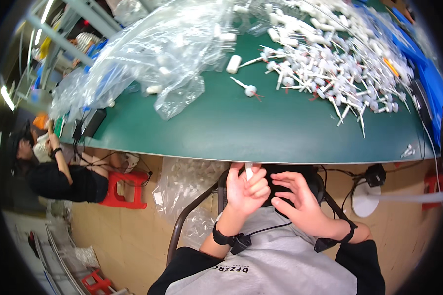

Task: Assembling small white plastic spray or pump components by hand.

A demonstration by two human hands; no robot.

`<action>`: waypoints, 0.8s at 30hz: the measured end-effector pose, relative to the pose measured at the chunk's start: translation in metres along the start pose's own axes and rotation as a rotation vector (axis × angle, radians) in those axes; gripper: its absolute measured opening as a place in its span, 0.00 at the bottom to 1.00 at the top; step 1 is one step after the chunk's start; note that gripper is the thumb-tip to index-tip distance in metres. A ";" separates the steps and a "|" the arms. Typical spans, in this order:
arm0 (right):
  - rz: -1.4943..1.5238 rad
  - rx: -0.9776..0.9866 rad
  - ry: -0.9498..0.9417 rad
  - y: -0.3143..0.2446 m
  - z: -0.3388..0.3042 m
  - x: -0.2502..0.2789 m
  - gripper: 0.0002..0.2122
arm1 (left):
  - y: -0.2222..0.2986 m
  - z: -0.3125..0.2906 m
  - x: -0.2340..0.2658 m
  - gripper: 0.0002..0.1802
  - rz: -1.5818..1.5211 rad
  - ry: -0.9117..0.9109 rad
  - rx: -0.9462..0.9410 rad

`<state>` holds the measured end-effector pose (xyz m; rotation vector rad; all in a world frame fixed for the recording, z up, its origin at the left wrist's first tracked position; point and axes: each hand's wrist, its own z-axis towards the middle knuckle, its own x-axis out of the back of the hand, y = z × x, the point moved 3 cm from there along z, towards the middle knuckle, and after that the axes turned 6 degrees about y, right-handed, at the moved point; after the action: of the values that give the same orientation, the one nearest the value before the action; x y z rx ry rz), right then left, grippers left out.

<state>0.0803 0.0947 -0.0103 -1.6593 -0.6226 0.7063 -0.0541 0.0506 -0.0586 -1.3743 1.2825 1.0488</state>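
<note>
My left hand (247, 191) is closed, fingers curled, around a small white plastic piece (249, 171) just in front of the table's near edge. Only part of that piece shows between the fingers. Close by on its right, my right hand (302, 205) holds nothing that I can see; its fingers are bent but apart. On the green table (221, 130) lies a single white stem with a round head and thin red wires (250, 90). A white cylinder (233, 64) lies just beyond it. A large heap of similar stemmed parts (324, 69) covers the right side.
Clear plastic bags (157, 49) with white cylinders spread over the table's left. A blue sheet (418, 59) borders the right end. Below stand a bag of white parts (189, 182) and a round white base (365, 199). Another person (69, 179) sits left on a red stool (126, 189).
</note>
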 end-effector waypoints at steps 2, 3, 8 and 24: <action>0.022 0.012 0.040 -0.001 0.000 0.002 0.22 | 0.019 -0.001 0.011 0.20 -0.160 0.151 -0.072; 0.025 0.017 0.034 -0.003 -0.001 0.002 0.21 | 0.031 -0.003 0.014 0.19 -0.177 0.265 -0.158; -0.011 0.012 -0.016 0.002 -0.006 -0.002 0.21 | 0.122 -0.014 0.059 0.15 -0.075 0.632 -0.832; -0.065 0.088 -0.064 -0.005 -0.010 -0.008 0.17 | 0.224 -0.073 0.201 0.22 -0.279 0.895 -1.272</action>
<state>0.0820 0.0832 -0.0028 -1.5339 -0.6787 0.7319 -0.2624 -0.0578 -0.2607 -3.1397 0.8481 1.0963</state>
